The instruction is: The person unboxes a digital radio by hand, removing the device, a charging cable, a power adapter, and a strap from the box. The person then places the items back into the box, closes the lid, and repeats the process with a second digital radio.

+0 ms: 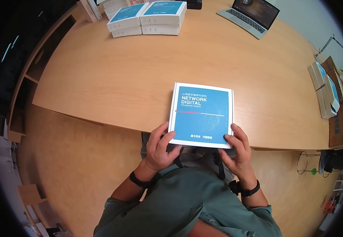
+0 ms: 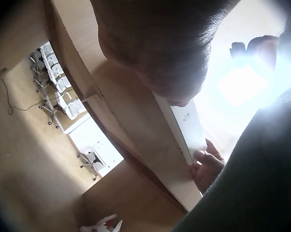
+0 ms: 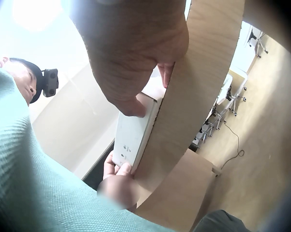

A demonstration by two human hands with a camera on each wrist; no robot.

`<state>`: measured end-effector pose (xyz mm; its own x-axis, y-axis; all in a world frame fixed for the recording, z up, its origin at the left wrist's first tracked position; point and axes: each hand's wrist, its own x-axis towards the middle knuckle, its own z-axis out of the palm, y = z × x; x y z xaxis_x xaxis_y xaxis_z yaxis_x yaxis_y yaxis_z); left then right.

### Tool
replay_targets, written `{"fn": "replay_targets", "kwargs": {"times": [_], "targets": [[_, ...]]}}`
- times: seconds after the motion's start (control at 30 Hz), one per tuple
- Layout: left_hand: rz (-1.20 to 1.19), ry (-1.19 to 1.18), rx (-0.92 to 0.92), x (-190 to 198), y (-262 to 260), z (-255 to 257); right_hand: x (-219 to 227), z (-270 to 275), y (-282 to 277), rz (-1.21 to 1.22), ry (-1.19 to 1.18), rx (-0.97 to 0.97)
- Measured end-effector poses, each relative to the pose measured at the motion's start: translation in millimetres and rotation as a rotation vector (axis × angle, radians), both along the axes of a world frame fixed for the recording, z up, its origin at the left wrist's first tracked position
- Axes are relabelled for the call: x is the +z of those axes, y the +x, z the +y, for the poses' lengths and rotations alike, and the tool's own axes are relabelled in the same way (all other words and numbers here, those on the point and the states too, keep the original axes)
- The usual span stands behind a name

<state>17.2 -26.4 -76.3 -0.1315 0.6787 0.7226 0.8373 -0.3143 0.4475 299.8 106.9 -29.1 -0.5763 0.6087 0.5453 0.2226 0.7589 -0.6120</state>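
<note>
A flat white box with a blue top printed "NETWORK DIGITAL" point(image 1: 201, 114) lies at the table's near edge in the head view. My left hand point(image 1: 160, 148) grips its near left corner, fingers along the side and thumb at the front face. At the near right corner my right hand point(image 1: 238, 152) holds it the same way. The left wrist view shows the box's white side point(image 2: 186, 121) between the left hand point(image 2: 155, 48) and the right hand point(image 2: 208, 166). From the right wrist, the box point(image 3: 133, 133) shows closed, lying along the table edge.
Similar blue-topped boxes point(image 1: 163, 19) are stacked at the back left of the wooden table point(image 1: 100, 79). An open laptop point(image 1: 244, 21) stands at the back right. More boxes point(image 1: 325, 93) sit on the right edge beside a brown carton point(image 1: 339, 122).
</note>
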Motion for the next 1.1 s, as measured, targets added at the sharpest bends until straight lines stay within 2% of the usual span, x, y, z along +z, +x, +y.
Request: {"fn": "replay_targets", "kwargs": {"times": [0.27,0.33,0.47,0.53,0.57,0.63,0.67,0.7,0.83,0.93,1.0,1.03,1.1], "targets": [[0.031,0.107,0.023,1.4,3.9,6.9,-0.6,-1.3,1.6,0.010,-0.027,0.019],[0.179,-0.043,0.065,13.7,6.0,5.9,-1.0,-3.4,0.4,0.002,0.036,-0.002],[0.199,-0.004,0.097,21.2,7.5,5.8,6.4,-7.5,8.4,0.040,-0.011,0.066],[0.172,-0.009,0.044,27.3,2.1,2.7,-1.4,-8.7,14.4,0.281,-0.463,0.122],[0.184,0.005,0.042,33.7,2.0,1.2,3.3,-10.9,15.7,0.293,-0.449,0.123],[0.162,0.021,0.017,47.6,0.5,-2.5,17.1,-13.7,16.1,0.421,-0.954,0.109],[0.183,0.039,0.009,55.2,-0.4,-3.2,24.2,-10.1,21.1,0.439,-1.193,0.251],[0.193,0.059,0.013,62.4,-2.1,-3.3,29.2,-12.7,21.1,0.434,-1.307,0.294],[0.291,0.161,0.002,69.8,-7.2,-1.4,53.7,-36.0,4.0,0.435,-1.224,0.223],[0.309,0.227,-0.029,94.3,-11.5,26.8,70.5,-10.4,-2.9,0.514,-1.277,0.198],[0.333,0.050,-0.085,131.6,-14.7,44.7,85.8,19.8,-4.4,0.569,-1.331,0.195],[0.329,0.055,-0.088,145.5,-20.0,53.2,91.5,37.8,-6.1,0.567,-1.326,0.190],[0.160,-0.295,-0.267,165.0,-38.2,73.0,97.2,78.0,-12.3,0.552,-1.229,0.137]]}}
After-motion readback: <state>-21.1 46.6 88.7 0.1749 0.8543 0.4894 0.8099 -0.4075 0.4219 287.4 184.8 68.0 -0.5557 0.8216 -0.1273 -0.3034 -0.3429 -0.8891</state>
